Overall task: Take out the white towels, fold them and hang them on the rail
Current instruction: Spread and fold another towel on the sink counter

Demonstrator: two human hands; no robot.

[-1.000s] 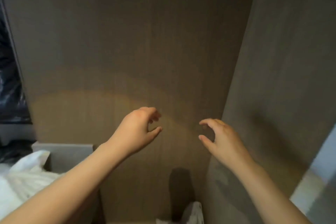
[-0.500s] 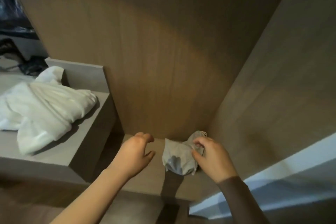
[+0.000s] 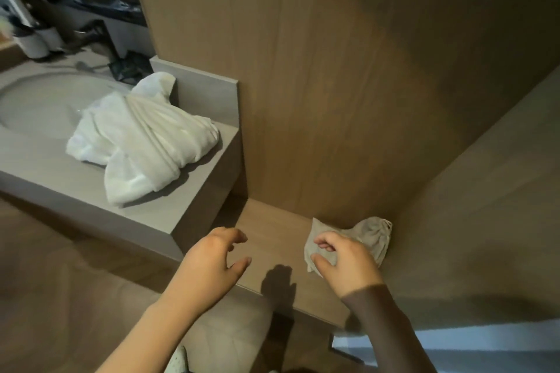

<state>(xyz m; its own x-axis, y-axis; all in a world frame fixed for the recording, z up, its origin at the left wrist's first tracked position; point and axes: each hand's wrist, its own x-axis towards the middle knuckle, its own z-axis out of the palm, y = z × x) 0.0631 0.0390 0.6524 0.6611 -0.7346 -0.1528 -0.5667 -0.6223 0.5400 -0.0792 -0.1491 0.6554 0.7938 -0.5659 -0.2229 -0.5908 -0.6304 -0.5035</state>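
A wood-panelled wall (image 3: 333,85) fills most of the view and turns a corner on the right to form an alcove. To its left stands a grey vanity counter (image 3: 45,179) with a round basin (image 3: 33,106) sunk into it. On the counter's right end, partly over the basin's rim, lie the white towels (image 3: 142,139) in a crumpled, unfolded heap; neither hand touches them and they are well apart from both.

Below the counter's end, a low wooden ledge (image 3: 272,236) runs along the foot of the wall into the alcove corner. In that corner sits a small greyish cloth bundle (image 3: 374,236), creased and bunched at its far end.

The person's right hand (image 3: 348,266), in a brown sleeve (image 3: 381,318), is over the near side of that bundle with thumb and fingers curled toward it. Whether they actually pinch the fabric cannot be told. The left hand (image 3: 209,266), bare-armed, hovers over the ledge's left part with loosely curled fingers, holding nothing.

At the far left, behind the basin, pale cups (image 3: 33,42) stand on the counter, too blurred to describe further.
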